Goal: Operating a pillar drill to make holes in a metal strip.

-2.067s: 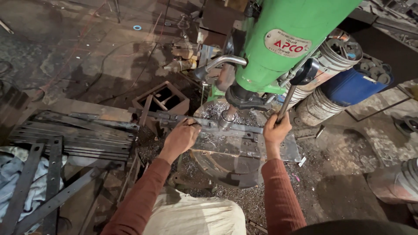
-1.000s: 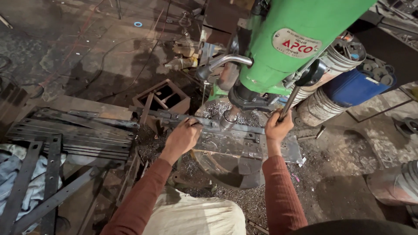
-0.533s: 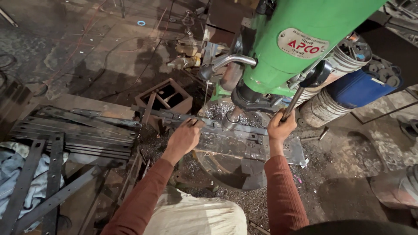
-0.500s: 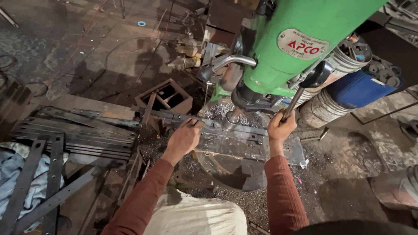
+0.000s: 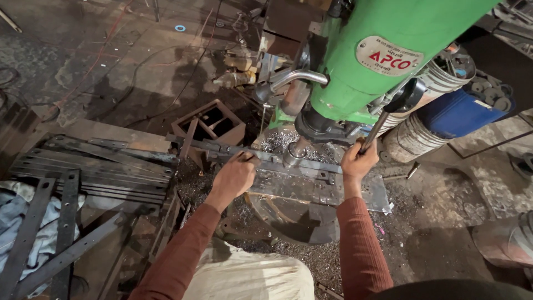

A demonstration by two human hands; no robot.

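At the middle of the view a green drill press [image 5: 388,50] is seen, tilted across the upper right, and all else is placed from it. Left of the press and lower down, a stack of flat steel bars [image 5: 89,169] is laid on the floor, with further punched bars lying below that stack over a pale blue cloth [image 5: 16,222]. Right of the press, a blue drum [image 5: 458,114] and a ribbed metal bucket [image 5: 408,136] are stood close together, the bucket partly hidden behind the press. Directly under the press head a grey steel plate [image 5: 322,189] is set, strewn with metal shavings. Across that plate a long bar [image 5: 239,151] is laid, reaching from under the chuck [image 5: 293,154] out to the left, where its end is passed over a rusty open box [image 5: 214,122] standing left of the press base. The bar is pressed down by the left hand [image 5: 236,176], its fingers curled over the strip just left of the chuck. The feed lever [image 5: 388,114], slanting down from the right side of the press head, is gripped at its lower end by the clenched right hand [image 5: 358,162]. Both forearms are covered by rust-red sleeves.
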